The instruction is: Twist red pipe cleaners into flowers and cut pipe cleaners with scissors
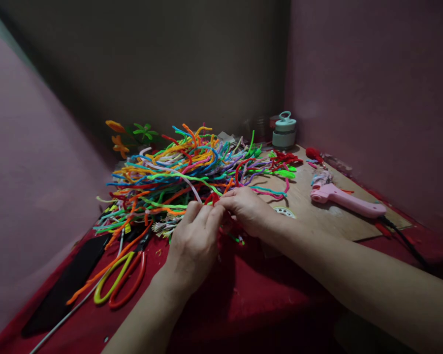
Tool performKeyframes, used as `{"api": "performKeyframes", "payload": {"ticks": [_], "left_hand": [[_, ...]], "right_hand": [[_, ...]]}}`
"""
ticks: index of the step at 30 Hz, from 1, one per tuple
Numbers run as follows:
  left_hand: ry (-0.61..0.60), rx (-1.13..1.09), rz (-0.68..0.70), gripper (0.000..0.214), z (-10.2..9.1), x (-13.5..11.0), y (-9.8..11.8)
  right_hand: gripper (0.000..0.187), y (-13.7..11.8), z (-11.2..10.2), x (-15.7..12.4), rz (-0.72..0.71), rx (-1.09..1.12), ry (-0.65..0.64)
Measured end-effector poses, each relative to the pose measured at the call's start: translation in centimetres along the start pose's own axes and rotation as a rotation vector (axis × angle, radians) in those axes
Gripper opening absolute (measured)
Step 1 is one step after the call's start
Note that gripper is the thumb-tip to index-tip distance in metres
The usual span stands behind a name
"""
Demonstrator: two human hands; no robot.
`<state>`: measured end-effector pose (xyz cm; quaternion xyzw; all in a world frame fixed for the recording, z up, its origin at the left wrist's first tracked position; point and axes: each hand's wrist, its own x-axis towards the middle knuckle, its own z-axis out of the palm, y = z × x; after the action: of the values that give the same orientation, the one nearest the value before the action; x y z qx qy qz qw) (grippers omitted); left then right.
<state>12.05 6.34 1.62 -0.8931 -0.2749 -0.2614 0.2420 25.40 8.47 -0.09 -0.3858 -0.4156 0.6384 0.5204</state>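
Note:
My left hand [196,236] and my right hand [245,209] meet at the front of a big heap of coloured pipe cleaners [184,167]. Between their fingertips shows a small piece of red pipe cleaner [211,198], pinched from both sides. Its lower part is hidden behind my fingers. A pale lilac pipe cleaner [192,186] runs down to the fingers of my left hand; I cannot tell whether it is held. Scissors [123,280] with a yellow and a red handle loop lie left of my left hand.
A pink hot glue gun [347,200] with a black cord lies on a brown board [328,223] at the right. Behind stands a mint-green lidded container [284,132]. A black phone-like slab [66,287] is at the left, and orange pipe-cleaner flowers [120,146] stand behind the heap.

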Motion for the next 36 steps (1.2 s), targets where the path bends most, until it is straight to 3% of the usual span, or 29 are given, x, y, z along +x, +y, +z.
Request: {"api": "performKeyframes", "payload": {"ticks": [3,5,8,10,11,16,22,27,29,33,36], "left_hand": [[0.112,-0.197,-0.200,0.024,-0.4,-0.2,-1.1],[0.106,-0.401,-0.444,0.038,-0.8,-0.3,-1.9],[-0.117,-0.948,-0.820,0.034,-1.1,-0.2,-2.7],[-0.245,-1.236,-0.933,0.023,-1.1,-0.1,-2.9],[-0.254,-1.313,-0.961,0.019,-1.0,-0.1,-2.8],[-0.161,-1.359,-1.014,0.016,-0.8,0.2,-1.8],[-0.061,-0.952,-0.919,0.022,-0.3,0.1,-0.8],[0.078,-0.790,-0.848,0.017,-0.5,0.1,-0.5],[0.104,-0.851,-0.816,0.012,-0.7,0.3,-0.5],[-0.023,-1.154,-0.824,0.008,-1.1,0.6,-0.4],[-0.039,-1.196,-0.839,0.013,-1.1,0.6,-0.4]], "right_hand": [[0.013,-0.5,0.0,-0.1,0.034,0.047,0.006],[0.011,-0.8,0.1,-0.2,0.047,0.059,0.034],[0.009,-1.2,0.1,-0.3,0.030,0.124,0.050],[0.009,-1.3,0.2,-0.3,0.019,0.130,0.038],[0.009,-1.4,0.2,-0.4,0.015,0.110,0.035],[0.015,-1.2,0.3,-0.6,-0.067,-0.018,-0.002],[0.015,-0.9,0.4,-0.6,-0.094,0.007,-0.050],[0.012,-1.2,0.5,-0.8,-0.098,0.103,-0.151],[0.011,-1.2,0.5,-0.8,-0.087,0.129,-0.187],[0.005,-1.2,0.2,-0.5,0.023,0.175,-0.259],[0.007,-1.2,-0.1,-0.4,0.107,0.147,-0.260]]}}
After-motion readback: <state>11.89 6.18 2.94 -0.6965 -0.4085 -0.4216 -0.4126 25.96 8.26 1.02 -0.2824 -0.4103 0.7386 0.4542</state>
